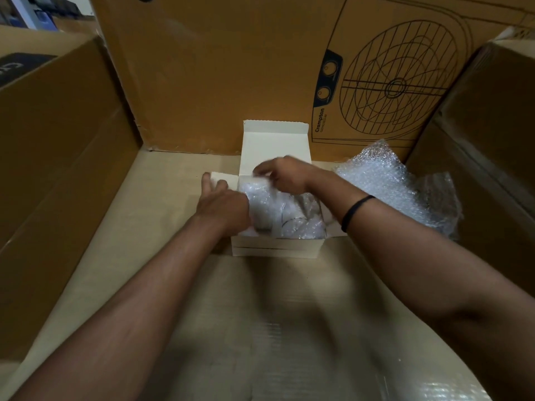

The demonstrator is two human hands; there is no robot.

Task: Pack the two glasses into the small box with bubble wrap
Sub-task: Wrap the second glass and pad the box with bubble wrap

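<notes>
Fingers [261, 169] of our right hand [286, 177] pinch clear bubble wrap [256, 193] in the small white cardboard box [275, 248], left hand [224, 205] flat on its flap [225, 177] — seemingly tucking; next, fold gently.

Both forearms reach forward and converge. The left hand [223, 204] lies palm down with fingers stretched ahead; the right hand [285, 175] arches higher, its fingers curled downward, blurred, their grip unclear

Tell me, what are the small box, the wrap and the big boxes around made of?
The small box looks like thin white paperboard, matte, with crisp folded flaps. The wrap is clear plastic bubble film, glossy, crinkled, bubbles showing. The big boxes are probably brown corrugated cardboard: dull, creased edges, printed line art.
</notes>
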